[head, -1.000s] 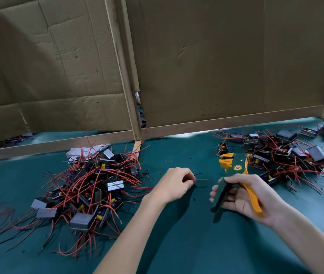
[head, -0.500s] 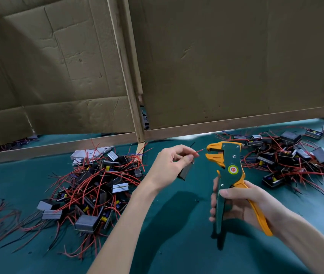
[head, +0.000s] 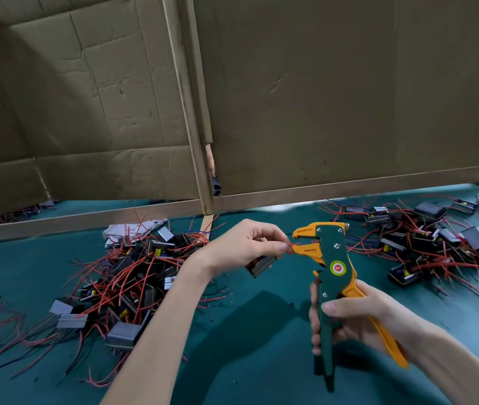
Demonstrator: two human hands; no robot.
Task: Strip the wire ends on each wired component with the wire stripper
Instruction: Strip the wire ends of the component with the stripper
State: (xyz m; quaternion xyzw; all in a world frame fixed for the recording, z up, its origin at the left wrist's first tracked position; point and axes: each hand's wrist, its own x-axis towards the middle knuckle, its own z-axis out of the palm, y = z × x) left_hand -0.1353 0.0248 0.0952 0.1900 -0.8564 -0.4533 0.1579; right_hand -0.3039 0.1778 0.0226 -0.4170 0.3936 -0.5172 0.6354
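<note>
— How far along?
— Mid-batch, I'd judge: left grip (head: 244, 247) pinches a small dark boxy component's (head: 261, 265) thin red wire (head: 292, 244) at the open mouth of the green-and-orange wire stripper (head: 331, 267), clasped by the right grip (head: 358, 320)
— Remaining?
— Plenty: tangled heaps (head: 133, 273) on both sides

Wire tip (head: 293, 244) apparently between stripper (head: 334, 268) jaws

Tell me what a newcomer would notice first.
The green and orange wire stripper stands upright centre right in the right hand, jaws open. The left hand pinches a red wire at them. A left pile and a right pile of red-wired components flank both.
</note>
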